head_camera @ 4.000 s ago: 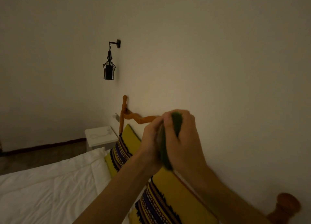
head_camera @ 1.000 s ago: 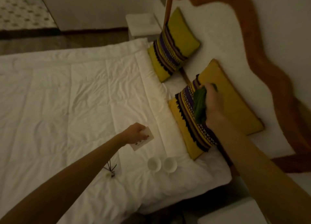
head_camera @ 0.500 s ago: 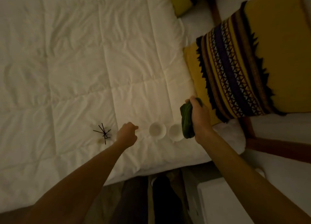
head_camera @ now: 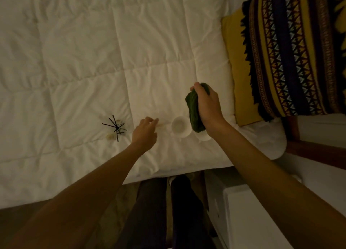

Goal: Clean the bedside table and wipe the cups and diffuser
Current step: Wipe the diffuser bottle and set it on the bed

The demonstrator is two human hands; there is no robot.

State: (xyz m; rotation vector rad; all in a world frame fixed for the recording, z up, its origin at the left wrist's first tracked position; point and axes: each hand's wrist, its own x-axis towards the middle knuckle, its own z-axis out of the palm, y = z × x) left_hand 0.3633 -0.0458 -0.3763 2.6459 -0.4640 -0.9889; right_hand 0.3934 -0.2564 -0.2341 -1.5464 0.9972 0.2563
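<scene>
Two white cups stand side by side on the white duvet: one is in full view, the other is mostly hidden under the cloth. My right hand grips a bunched green cloth just above the cups. My left hand hovers left of the cups, fingers loosely apart, tips near a faint pale flat thing on the duvet. A small diffuser with black reeds stands on the duvet further left.
The white bedside table is at the lower right, beside the bed. A yellow patterned pillow leans at the upper right. My legs stand against the bed's edge. The wooden bed frame runs along the right.
The view dropped from the wall to the bed. My right hand brought the cloth down over the cups. My left hand held a white card a second ago; its fingers are now apart.
</scene>
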